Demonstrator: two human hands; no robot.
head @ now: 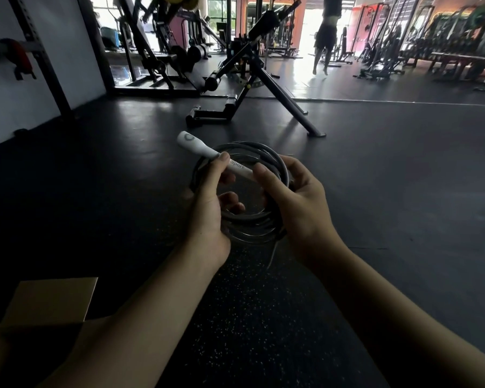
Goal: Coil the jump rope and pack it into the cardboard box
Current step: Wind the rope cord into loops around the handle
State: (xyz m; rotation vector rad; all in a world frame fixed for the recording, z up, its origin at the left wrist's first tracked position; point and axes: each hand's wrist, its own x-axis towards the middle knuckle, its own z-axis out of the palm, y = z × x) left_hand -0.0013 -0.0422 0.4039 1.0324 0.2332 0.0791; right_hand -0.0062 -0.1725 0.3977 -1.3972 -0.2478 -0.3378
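Coiled rope (244, 219) held above dark floor (375, 177), left hand (210, 217) pinching white handle (207, 154) and gripping coil, right hand (297, 203) closed around coil's other side, open box (48, 306) lower left

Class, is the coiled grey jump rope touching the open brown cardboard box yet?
Apart. The head view shows the coiled grey jump rope held up in the left hand and right hand, with dark floor between it and the open brown cardboard box.

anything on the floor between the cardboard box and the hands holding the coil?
No. Head view shows bare dark floor between cardboard box and coiled jump rope; only the left forearm crosses above.
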